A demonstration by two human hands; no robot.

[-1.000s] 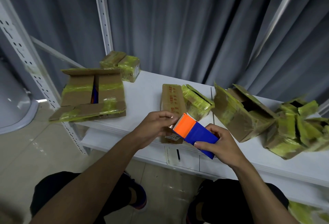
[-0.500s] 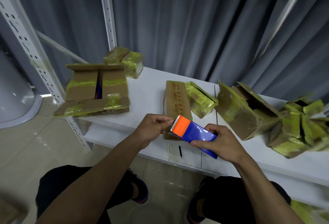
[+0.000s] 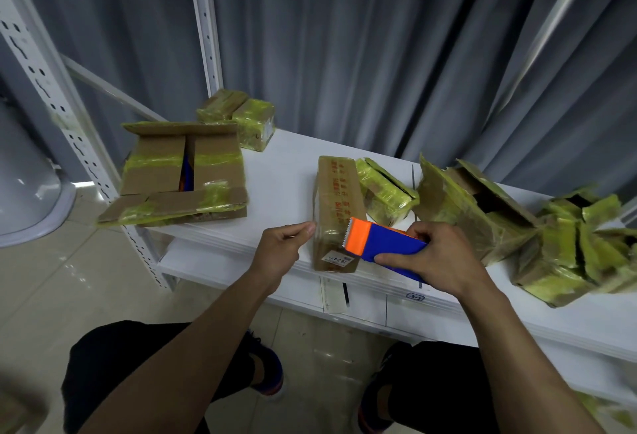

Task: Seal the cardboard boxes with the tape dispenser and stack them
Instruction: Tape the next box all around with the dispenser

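Note:
My right hand (image 3: 437, 257) grips a blue tape dispenser (image 3: 389, 247) with an orange toothed end, held just above the near end of a long narrow cardboard box (image 3: 339, 192) lying on the white shelf (image 3: 282, 171). My left hand (image 3: 286, 251) is pinched shut at the box's left side, a short way from the dispenser's orange end. A faint glossy strip of clear tape seems to stretch between the fingers and the dispenser. A wide box (image 3: 179, 171) with loose flaps sits at the shelf's left end.
Two small taped boxes (image 3: 241, 116) stand at the back left. A small yellow-taped box (image 3: 386, 188), a torn open box (image 3: 472, 206) and a heap of taped boxes (image 3: 579, 244) fill the right. White perforated rack posts (image 3: 44, 88) rise at the left. Grey curtains hang behind.
My left hand has drawn away leftward from the dispenser's orange end, and both hands have sunk toward the long box. The view has shifted slightly.

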